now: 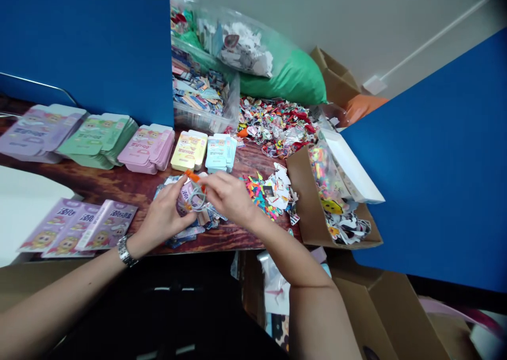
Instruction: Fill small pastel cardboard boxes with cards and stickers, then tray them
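Note:
My left hand [168, 209] is closed around a small purple printed box [185, 195], its thumb along the near side. Close by on the right, my right hand [227, 193] has its fingers pinched at an orange strip-like piece [194, 177]. A loop of pale cord [195, 197] hangs between the hands, in front of the box. Fingers partly cover both the box and the orange piece. Beneath the hands lies a heap of small printed cards or packets [188, 237] on the dark wood-grained table [253, 238].
Stacks of flat cartons, including a green stack [99, 138] and a yellow stack [189, 150], line the back left. Purple boxes [79, 225] lie front left. Colourful small pieces [263, 193], a trinket pile [275, 125] and a cardboard box [307, 201] are on the right.

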Action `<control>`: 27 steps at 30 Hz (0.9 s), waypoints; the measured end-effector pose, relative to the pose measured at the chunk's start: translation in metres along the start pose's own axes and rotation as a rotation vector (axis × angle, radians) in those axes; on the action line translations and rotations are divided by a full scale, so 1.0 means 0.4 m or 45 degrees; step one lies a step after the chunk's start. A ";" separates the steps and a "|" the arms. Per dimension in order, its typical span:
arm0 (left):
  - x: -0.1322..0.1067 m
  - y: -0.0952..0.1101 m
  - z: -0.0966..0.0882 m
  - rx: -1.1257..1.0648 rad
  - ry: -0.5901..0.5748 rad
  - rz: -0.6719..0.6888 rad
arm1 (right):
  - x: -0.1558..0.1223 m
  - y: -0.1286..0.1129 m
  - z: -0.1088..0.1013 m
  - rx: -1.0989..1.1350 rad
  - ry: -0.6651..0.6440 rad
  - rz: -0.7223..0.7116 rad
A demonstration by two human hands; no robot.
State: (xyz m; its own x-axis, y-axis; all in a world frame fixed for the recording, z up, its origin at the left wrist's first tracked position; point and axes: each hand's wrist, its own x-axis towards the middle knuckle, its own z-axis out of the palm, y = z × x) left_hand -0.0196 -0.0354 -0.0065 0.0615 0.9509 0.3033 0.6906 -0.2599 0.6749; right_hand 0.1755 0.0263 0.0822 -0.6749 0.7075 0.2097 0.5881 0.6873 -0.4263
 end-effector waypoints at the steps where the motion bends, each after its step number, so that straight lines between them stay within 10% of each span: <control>1: -0.002 0.000 0.000 0.003 -0.015 -0.010 | -0.004 -0.003 0.006 -0.010 -0.044 -0.039; 16: -0.008 0.007 -0.007 -0.026 0.058 -0.030 | -0.031 -0.048 0.044 -0.074 0.076 -0.039; 27: -0.013 -0.020 0.005 0.029 0.051 0.077 | -0.018 -0.029 0.036 -0.052 -0.132 -0.063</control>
State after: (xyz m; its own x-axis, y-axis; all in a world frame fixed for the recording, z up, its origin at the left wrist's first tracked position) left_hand -0.0241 -0.0378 -0.0149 0.0748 0.9259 0.3702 0.7029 -0.3123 0.6391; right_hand 0.1669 0.0108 0.0729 -0.7449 0.6530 0.1367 0.5689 0.7287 -0.3812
